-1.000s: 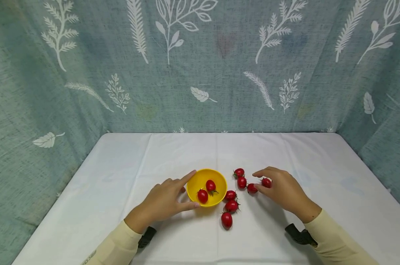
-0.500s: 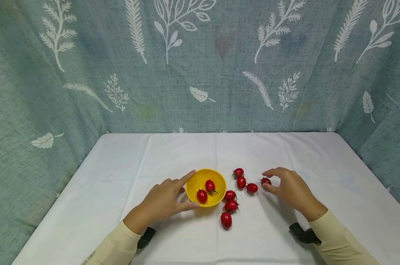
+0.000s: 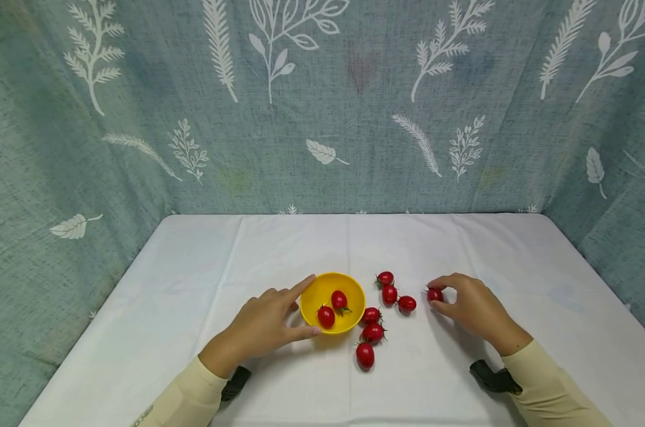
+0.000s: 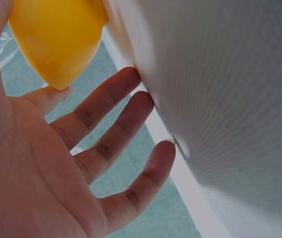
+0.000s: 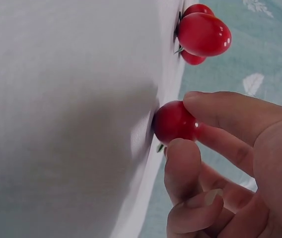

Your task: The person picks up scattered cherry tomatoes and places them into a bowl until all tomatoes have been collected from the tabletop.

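Observation:
In the head view a yellow bowl (image 3: 310, 296) stands on the white cloth with two cherry tomatoes (image 3: 325, 316) inside. My left hand (image 3: 264, 323) reaches around its left side, index fingertip at the far rim and thumb at the near rim. Its other three fingers are extended, with tips by the cloth in the left wrist view. To the right, my right hand (image 3: 474, 311) pinches a single cherry tomato (image 5: 173, 122) between thumb and fingers, low over the cloth. Its remaining fingers are bent beneath, as the right wrist view shows.
Several loose cherry tomatoes lie between bowl and right hand: three in a near group (image 3: 373, 333) beside the bowl's right rim, three in a farther group (image 3: 389, 295). A green-blue leaf-patterned curtain (image 3: 322, 118) hangs behind the white-covered table (image 3: 280, 243).
My right hand has moved right, away from the farther group, and its fingers have closed on the rightmost cherry tomato, which has shifted slightly right. My left hand and the bowl stay put.

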A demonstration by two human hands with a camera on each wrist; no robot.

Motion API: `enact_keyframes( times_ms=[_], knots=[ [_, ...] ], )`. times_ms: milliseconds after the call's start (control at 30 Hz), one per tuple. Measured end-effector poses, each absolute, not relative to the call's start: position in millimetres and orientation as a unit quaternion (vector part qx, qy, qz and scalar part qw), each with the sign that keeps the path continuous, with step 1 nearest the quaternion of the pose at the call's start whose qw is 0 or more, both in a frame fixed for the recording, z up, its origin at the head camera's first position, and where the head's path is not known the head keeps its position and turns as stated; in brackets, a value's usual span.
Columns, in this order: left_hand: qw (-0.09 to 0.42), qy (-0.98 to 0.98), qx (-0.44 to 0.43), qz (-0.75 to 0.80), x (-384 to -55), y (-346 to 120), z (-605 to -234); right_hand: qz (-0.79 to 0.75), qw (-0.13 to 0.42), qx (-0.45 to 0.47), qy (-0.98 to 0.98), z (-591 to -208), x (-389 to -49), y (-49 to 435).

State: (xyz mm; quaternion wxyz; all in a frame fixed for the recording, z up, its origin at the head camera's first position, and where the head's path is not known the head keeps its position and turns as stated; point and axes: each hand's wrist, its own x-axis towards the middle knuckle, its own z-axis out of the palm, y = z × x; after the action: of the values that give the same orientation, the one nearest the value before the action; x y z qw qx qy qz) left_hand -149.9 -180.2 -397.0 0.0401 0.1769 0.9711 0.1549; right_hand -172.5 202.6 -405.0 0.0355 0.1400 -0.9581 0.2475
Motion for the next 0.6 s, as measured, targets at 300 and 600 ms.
enact_keyframes(
  times_ms=[300, 600],
  knots=[
    [0.042, 0.971, 0.176, 0.156, -149.7, -180.0, -396.7, 0.250, 0.021, 0.133, -0.959, -406.4, -173.9, 206.1],
    [0.038, 0.971, 0.178, 0.154, -149.7, -179.8, -396.2, 0.246, 0.027, 0.139, -0.959, -407.4, -175.0, 207.6]
  ],
)
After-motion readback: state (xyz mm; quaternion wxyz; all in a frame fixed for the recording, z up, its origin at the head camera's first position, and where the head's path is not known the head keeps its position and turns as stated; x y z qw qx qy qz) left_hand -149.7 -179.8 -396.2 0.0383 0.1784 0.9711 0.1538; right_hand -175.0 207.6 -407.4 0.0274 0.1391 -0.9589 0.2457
